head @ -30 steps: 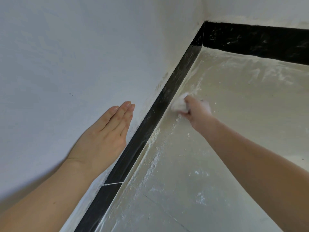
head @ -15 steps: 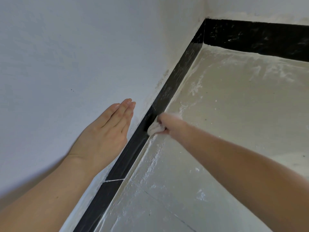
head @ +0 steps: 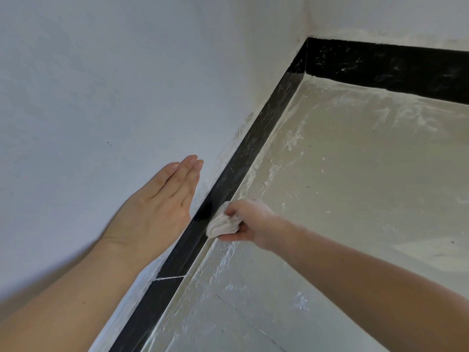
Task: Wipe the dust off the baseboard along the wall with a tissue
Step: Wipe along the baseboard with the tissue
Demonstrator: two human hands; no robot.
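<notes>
A black baseboard [head: 256, 146] runs along the foot of the white wall from the lower left up to the room corner, with pale dust streaks on its far stretch. My right hand [head: 250, 222] grips a crumpled, greyish tissue [head: 223, 223] and presses it against the baseboard near the middle of the view. My left hand [head: 162, 199] lies flat on the wall just left of the baseboard, fingers straight and held together, holding nothing.
A second black baseboard [head: 396, 69] runs right from the corner along the far wall. The pale tiled floor [head: 355, 174] carries white dust smears near both baseboards. A thin white joint [head: 170, 277] crosses the near baseboard.
My right hand has slid the tissue along the baseboard toward me, away from the corner. My left hand has stayed flat on the wall.
</notes>
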